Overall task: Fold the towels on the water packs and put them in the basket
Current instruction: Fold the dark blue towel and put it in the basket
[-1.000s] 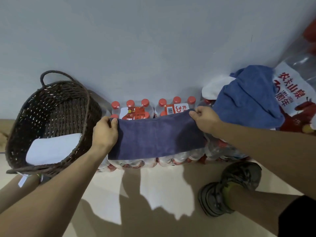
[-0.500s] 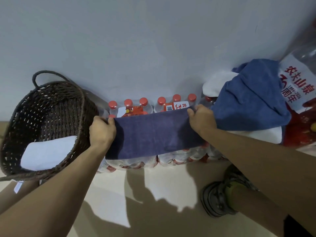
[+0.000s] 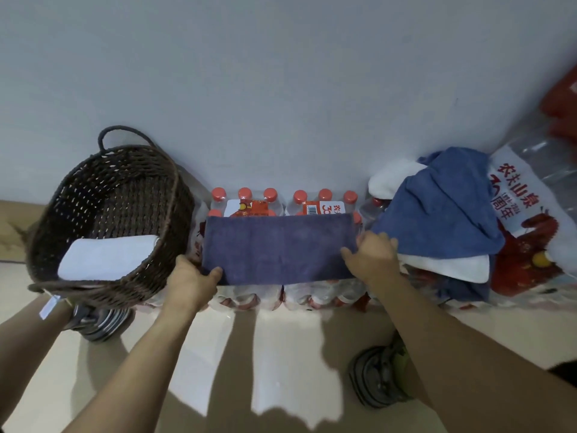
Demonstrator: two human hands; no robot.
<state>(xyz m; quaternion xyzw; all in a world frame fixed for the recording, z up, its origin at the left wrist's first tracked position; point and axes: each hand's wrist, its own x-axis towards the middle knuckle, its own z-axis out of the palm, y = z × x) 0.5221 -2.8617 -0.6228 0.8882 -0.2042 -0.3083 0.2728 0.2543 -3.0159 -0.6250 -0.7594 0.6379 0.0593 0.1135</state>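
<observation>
The dark purple towel (image 3: 278, 248) lies flat as a long folded strip on top of the shrink-wrapped water packs (image 3: 281, 207), which stand on the floor against the wall, red caps showing behind the strip's far edge. My left hand (image 3: 190, 282) takes the strip's near-left corner: the thumb lies on the cloth's top face, and the fingers go under the edge, so this grip is closed on the towel. My right hand (image 3: 371, 257) is at the strip's right end near the front corner, fingers curled over the cloth edge with the thumb pointing left along it; this grip also has hold of the towel. The woven basket (image 3: 175, 207) sits to the left of the packs, touching or just beside them, tilted with its opening toward me. A folded white towel (image 3: 106, 257) rests inside it against the near rim. To the right of the purple strip, a blue towel (image 3: 437, 214) lies crumpled over a white towel (image 3: 449, 267) on another water pack. A larger labelled pack (image 3: 527, 232) stands farther right. My two shoes show on the floor below.
</observation>
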